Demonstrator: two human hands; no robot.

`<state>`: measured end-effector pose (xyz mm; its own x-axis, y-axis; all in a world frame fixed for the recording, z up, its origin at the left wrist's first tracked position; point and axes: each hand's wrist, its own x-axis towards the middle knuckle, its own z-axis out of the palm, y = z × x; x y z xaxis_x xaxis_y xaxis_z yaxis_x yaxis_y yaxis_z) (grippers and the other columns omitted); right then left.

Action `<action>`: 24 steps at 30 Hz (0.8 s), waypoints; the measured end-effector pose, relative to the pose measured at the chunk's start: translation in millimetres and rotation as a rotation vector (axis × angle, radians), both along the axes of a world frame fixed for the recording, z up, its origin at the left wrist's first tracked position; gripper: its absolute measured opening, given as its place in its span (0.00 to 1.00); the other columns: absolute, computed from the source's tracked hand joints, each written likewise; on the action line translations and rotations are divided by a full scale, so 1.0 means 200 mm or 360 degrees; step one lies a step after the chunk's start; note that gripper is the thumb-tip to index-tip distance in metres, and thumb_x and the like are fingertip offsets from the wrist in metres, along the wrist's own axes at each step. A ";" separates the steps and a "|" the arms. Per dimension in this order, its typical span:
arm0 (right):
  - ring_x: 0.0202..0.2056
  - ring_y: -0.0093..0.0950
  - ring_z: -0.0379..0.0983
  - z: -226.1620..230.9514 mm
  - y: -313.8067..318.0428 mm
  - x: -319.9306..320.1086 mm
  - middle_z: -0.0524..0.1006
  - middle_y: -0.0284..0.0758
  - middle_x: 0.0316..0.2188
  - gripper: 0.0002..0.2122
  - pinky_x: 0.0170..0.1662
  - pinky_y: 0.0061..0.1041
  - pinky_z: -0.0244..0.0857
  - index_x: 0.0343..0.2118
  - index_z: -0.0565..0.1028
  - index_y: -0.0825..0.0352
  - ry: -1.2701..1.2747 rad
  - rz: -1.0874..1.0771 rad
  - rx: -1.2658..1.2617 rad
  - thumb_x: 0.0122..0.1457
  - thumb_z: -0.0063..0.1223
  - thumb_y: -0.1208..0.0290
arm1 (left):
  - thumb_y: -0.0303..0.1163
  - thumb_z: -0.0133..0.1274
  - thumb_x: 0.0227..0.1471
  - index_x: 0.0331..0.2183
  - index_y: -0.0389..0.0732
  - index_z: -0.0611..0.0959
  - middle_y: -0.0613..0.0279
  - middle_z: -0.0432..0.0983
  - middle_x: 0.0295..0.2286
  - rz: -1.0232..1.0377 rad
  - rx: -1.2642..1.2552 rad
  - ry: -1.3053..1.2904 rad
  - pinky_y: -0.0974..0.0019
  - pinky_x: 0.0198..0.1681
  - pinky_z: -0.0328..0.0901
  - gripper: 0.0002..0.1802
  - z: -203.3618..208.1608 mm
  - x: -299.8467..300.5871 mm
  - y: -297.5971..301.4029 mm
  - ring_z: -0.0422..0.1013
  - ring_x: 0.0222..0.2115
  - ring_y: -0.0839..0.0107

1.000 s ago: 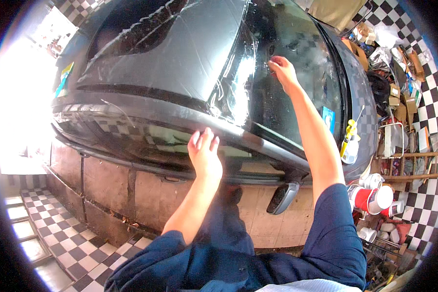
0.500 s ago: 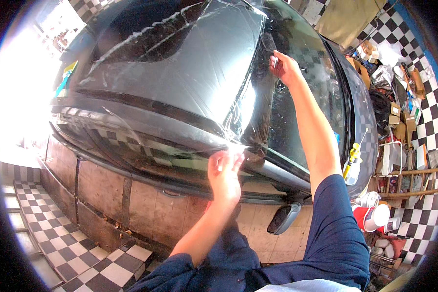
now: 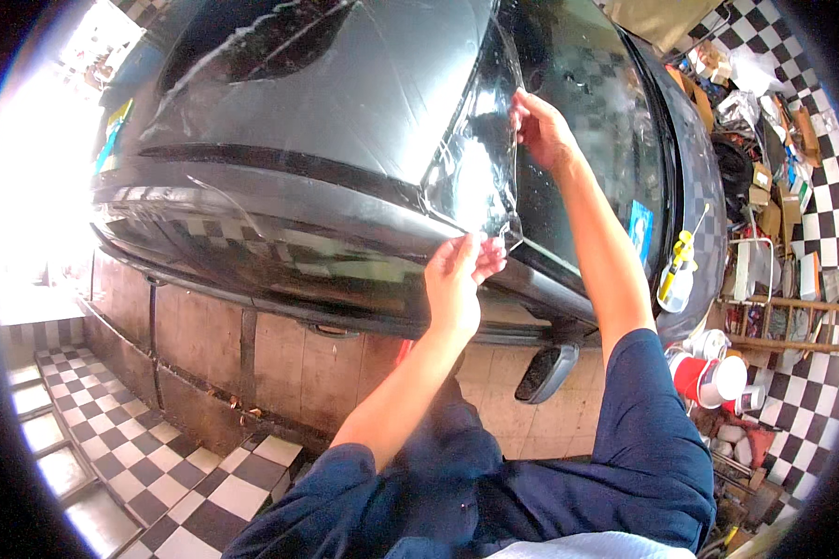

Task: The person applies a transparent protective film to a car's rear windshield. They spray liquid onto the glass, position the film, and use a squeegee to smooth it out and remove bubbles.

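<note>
Far left is mostly blown-out white glare, with a flat yellow-and-teal thing (image 3: pixel 112 138) near the edge of it, too washed out to say what it is. Below that there's black-and-white checkered tile (image 3: pixel 140 447). Then the big one: a dark car, side windows (image 3: pixel 336 270) facing the person, roof (image 3: pixel 373 121) stretching away behind them. Clear plastic film (image 3: pixel 475 172) lies over the roof, wrinkled and super shiny, with its front edge at the top of the windshield (image 3: pixel 592 158).

Left hand (image 3: pixel 461 270) is over the roof's side edge, thumb and fingers pinched together on the film's near corner. Right hand (image 3: pixel 541 126) is farther across, above the glass, fingertips pinching that same front edge, so the film's pulled between the two. Side mirror (image 3: pixel 548 373) sticks out below.

Further right: blue sticker (image 3: pixel 640 228) on the windshield, yellow-topped spray bottle (image 3: pixel 678 275) on the hood, red-and-white buckets (image 3: pixel 713 380), then a messy pile of cardboard boxes (image 3: pixel 763 177) and bags.
</note>
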<state>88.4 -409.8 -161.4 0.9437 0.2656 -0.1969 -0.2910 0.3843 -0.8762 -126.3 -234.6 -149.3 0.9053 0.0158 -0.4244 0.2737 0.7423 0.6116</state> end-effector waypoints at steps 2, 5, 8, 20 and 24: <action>0.24 0.16 0.68 -0.03 0.00 -0.05 0.71 0.24 0.21 0.09 0.29 0.17 0.62 0.28 0.70 0.58 -0.0033 0.0041 0.0212 0.59 0.46 0.59 | 0.32 0.49 0.54 0.33 0.34 0.76 0.54 0.75 0.29 -0.0002 -0.0046 -0.0005 0.62 0.33 0.71 0.10 -0.01 -0.02 0.00 0.74 0.29 0.64; 0.27 0.18 0.68 -0.07 -0.01 -0.08 0.72 0.25 0.24 0.09 0.32 0.19 0.62 0.29 0.71 0.60 -0.0096 0.0096 0.0439 0.60 0.45 0.60 | 0.32 0.49 0.54 0.32 0.35 0.77 0.54 0.76 0.29 -0.0018 -0.0097 0.0011 0.62 0.32 0.71 0.09 -0.01 -0.02 0.00 0.74 0.28 0.64; 0.29 0.22 0.68 -0.09 -0.01 -0.10 0.72 0.28 0.26 0.09 0.35 0.22 0.63 0.31 0.71 0.62 -0.0136 0.0183 0.0511 0.60 0.45 0.61 | 0.32 0.49 0.54 0.32 0.36 0.77 0.54 0.76 0.29 -0.0016 -0.0163 0.0032 0.62 0.31 0.71 0.08 -0.02 -0.03 0.01 0.74 0.28 0.64; 0.24 0.19 0.63 -0.11 0.06 -0.15 0.68 0.27 0.22 0.08 0.28 0.18 0.61 0.29 0.69 0.62 -0.0070 -0.0412 0.0537 0.60 0.46 0.64 | 0.33 0.48 0.55 0.30 0.37 0.76 0.58 0.75 0.25 0.0031 -0.0054 -0.0011 0.65 0.29 0.70 0.09 -0.01 -0.03 -0.02 0.73 0.25 0.68; 0.22 0.19 0.62 -0.12 0.10 -0.15 0.67 0.28 0.21 0.08 0.27 0.18 0.60 0.29 0.67 0.63 -0.0090 -0.0389 0.0773 0.60 0.46 0.64 | 0.33 0.48 0.55 0.29 0.37 0.76 0.59 0.75 0.25 0.0031 -0.0050 0.0011 0.65 0.28 0.70 0.09 -0.04 -0.04 -0.03 0.72 0.25 0.69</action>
<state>57.7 -390.4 -185.1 0.9949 0.0851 -0.0535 -0.1002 0.7991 -0.5928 -134.2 -239.9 -157.3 0.9020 0.0200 -0.4312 0.2632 0.7662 0.5862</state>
